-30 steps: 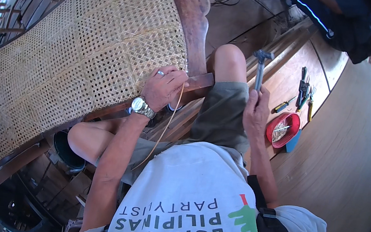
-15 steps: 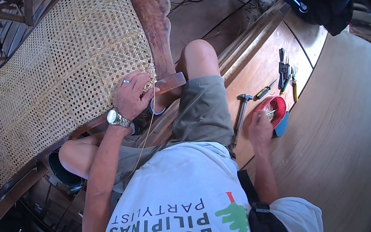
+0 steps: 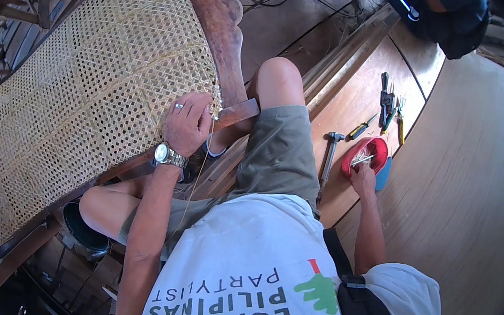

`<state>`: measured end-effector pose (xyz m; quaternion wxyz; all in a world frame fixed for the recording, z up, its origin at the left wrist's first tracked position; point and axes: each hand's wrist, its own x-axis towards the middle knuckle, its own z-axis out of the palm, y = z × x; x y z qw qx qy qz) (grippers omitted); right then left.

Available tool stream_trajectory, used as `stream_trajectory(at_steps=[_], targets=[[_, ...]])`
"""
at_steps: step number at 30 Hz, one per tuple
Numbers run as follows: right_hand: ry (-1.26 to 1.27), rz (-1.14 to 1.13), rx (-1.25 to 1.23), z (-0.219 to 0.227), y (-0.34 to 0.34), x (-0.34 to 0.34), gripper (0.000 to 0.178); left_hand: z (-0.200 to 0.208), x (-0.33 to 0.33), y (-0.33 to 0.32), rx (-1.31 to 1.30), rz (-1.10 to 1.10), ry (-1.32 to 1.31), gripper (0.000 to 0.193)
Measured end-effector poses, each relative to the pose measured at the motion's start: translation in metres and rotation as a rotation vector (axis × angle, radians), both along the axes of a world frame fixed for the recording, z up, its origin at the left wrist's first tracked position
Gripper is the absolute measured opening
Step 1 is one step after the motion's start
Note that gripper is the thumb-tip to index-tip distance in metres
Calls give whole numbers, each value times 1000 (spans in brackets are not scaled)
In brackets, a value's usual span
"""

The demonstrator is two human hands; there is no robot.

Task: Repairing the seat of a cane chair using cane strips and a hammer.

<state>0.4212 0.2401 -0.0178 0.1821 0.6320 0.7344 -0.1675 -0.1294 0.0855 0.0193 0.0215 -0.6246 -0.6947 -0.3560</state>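
A dim wooden workshop floor lies under a large cane-woven chair back, and a broad curved plywood tabletop (image 3: 473,188) fills the right side. The left hand (image 3: 187,124), wearing a ring and a metal wristwatch (image 3: 168,155), rests on the pale woven cane panel (image 3: 78,107) at its lower right edge, just beside the dark carved wooden frame (image 3: 220,37). Its grip is pressed together on a thin pale cane strand (image 3: 199,169) that hangs down from the fingers past the wrist. The right hand (image 3: 363,176) reaches out over the tabletop's left edge, its fingers bent at the rim of a small red round dish (image 3: 368,156) holding thin pale slivers; whether that grip is pinching one I cannot tell. Just left of the dish lies a hammer with a metal head and slim handle (image 3: 330,152). Further along the same edge lie a yellow-handled screwdriver (image 3: 359,130) and a cluster of pliers and cutters (image 3: 391,106). The person's bare knee (image 3: 279,81) rises between the frame and the tabletop.
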Motion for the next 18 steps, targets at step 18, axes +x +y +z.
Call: stream_trajectory(at_steps=[18], targets=[[360,-160,-46,13,0,15,26,5,2,-2,39,78,-57,30]])
